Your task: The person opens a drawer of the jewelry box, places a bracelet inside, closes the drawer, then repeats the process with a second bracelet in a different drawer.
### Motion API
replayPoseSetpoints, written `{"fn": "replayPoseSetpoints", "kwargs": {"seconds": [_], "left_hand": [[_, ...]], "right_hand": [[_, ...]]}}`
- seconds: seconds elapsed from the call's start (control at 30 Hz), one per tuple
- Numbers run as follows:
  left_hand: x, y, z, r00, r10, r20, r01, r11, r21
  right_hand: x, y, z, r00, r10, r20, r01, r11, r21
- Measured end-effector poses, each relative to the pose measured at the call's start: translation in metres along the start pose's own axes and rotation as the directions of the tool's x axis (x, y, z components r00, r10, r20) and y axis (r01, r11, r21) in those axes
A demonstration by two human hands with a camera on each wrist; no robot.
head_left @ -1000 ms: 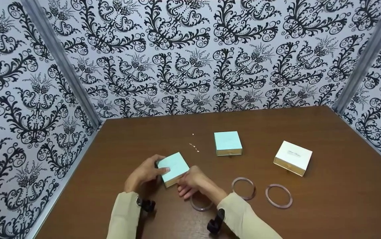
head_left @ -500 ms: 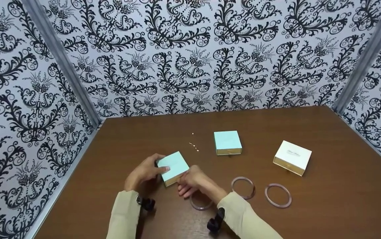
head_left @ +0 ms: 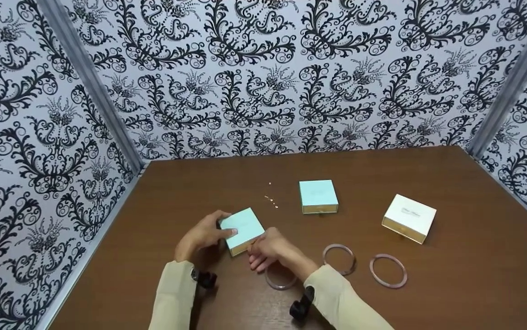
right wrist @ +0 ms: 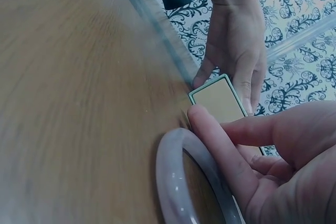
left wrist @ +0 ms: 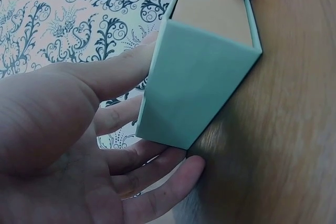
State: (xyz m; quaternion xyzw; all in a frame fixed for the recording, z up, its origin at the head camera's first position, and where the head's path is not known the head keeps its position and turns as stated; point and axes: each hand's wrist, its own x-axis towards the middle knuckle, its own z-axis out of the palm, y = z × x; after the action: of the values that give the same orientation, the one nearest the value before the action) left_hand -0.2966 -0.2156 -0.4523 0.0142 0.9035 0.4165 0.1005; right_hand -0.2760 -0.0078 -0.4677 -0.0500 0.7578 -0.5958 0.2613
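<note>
A mint-green square drawer box lies on the brown table between both hands. My left hand holds it from the left, thumb on its top and fingers along the far side and beneath the edge, as the left wrist view shows. At the box's tan drawer front, my right hand pinches with thumb and forefinger; the spot pinched is mostly hidden behind the fingers. The drawer sits flush in its sleeve. Just below my right hand lies a pale lilac bangle, partly covered by that hand in the head view.
Another mint box stands farther back, with a white box to its right. Two more bangles lie on the right, one nearer bangle and one outer bangle. Small pale specks dot the table behind the held box.
The head view has shifted slightly, moving the whole scene a little to the right. Both hands keep the same hold on the box.
</note>
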Motion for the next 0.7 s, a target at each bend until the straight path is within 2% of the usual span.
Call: {"fn": "replayPoseSetpoints", "kwargs": {"seconds": [0.4,0.7], "left_hand": [[0.0013,-0.0004,-0.0002,1.000,-0.010,0.013,0.010,1.000,-0.013],[0.0023,0.0010,0.0013,1.000,-0.025,0.001,0.025,1.000,-0.011]], "right_hand": [[-0.0061,-0.0015,-0.0004,0.999,0.016,-0.049,-0.021,0.994,-0.108],[-0.0100,-0.0023,-0.0007,0.997,-0.002,-0.072,-0.012,0.983,-0.185]]}}
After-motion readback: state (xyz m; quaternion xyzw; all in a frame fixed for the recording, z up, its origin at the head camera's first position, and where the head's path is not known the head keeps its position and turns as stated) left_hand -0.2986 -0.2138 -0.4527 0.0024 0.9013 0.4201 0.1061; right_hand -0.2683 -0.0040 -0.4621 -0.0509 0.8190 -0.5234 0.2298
